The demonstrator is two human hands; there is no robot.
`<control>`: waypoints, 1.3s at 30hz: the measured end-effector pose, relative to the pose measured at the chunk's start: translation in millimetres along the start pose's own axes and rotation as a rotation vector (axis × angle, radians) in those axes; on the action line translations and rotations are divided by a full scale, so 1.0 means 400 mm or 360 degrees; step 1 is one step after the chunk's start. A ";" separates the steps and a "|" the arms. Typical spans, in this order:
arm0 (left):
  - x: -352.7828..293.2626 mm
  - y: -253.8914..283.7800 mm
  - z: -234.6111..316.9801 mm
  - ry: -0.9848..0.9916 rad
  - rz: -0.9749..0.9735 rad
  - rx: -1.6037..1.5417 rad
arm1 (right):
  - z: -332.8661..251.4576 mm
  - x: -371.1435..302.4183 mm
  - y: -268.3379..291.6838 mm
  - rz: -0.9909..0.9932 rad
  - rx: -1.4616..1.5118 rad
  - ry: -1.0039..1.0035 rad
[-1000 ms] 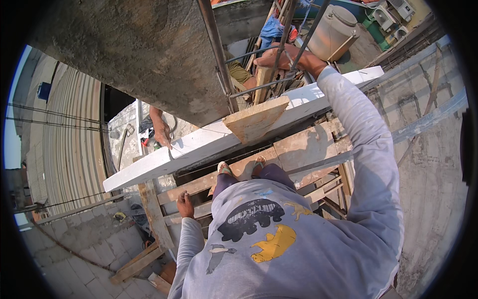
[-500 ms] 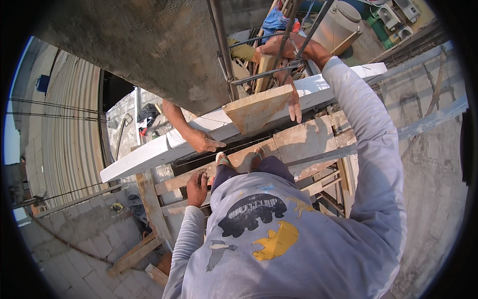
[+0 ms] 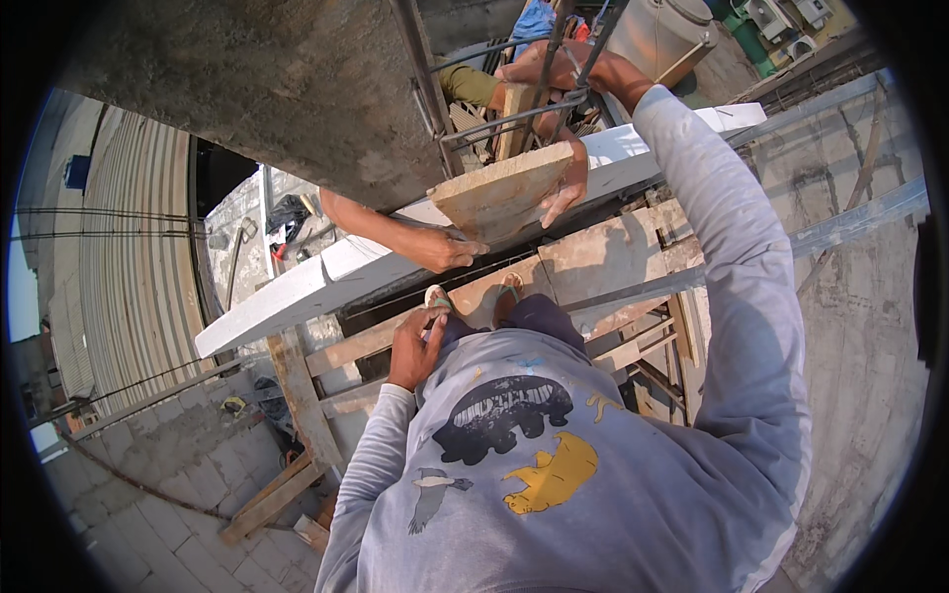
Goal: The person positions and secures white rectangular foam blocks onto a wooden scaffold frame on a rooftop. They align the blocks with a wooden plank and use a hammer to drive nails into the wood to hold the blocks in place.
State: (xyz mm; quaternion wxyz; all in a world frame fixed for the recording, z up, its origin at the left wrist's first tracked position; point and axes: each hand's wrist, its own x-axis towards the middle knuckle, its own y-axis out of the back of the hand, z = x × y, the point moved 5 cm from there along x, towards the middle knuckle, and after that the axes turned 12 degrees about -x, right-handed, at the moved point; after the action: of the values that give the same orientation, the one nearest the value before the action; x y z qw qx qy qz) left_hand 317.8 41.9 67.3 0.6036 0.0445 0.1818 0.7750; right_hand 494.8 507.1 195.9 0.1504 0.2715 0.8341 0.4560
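My right hand (image 3: 542,65) reaches up behind the steel bars (image 3: 556,84), closed around the top of an upright wooden strip (image 3: 512,117). Below it a flat wooden board (image 3: 506,188) sits tilted at the corner of the concrete column (image 3: 287,99). Low in front of my body, my left hand (image 3: 413,348) hovers with thumb and fingers apart, holding nothing that I can see. Another person's two hands come from behind the column: one hand (image 3: 447,249) at the board's lower left, pinching something too small to make out, the other (image 3: 565,193) at its right edge.
A long white beam (image 3: 287,301) crosses the view behind the board. My feet in sandals stand on wooden planks (image 3: 603,255) with gaps between them. Corrugated roofing (image 3: 133,267) lies left, a block wall (image 3: 178,494) lower left, and a large tank (image 3: 657,40) at top right.
My left hand has risen and moved right. The other person's left-side hand has moved right to the board's lower edge, and their other hand has drawn in against the board.
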 end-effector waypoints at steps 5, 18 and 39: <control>0.010 -0.024 -0.026 0.0048 -0.0017 -0.0078 | -0.010 0.009 -0.013 -0.0026 -0.0015 0.0015; 0.039 -0.085 -0.090 0.0259 -0.0056 -0.0402 | -0.022 0.041 -0.041 -0.0110 -0.0032 0.0036; 0.054 -0.108 -0.153 0.0375 -0.0015 -0.0635 | -0.019 0.054 -0.041 -0.0087 -0.0004 0.0089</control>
State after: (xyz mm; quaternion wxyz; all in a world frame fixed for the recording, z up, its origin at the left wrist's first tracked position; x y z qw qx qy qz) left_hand 334.0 57.4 -7.6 0.5788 -0.1672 0.0943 0.7926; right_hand 468.2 507.5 186.1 0.1399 0.2356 0.8445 0.4601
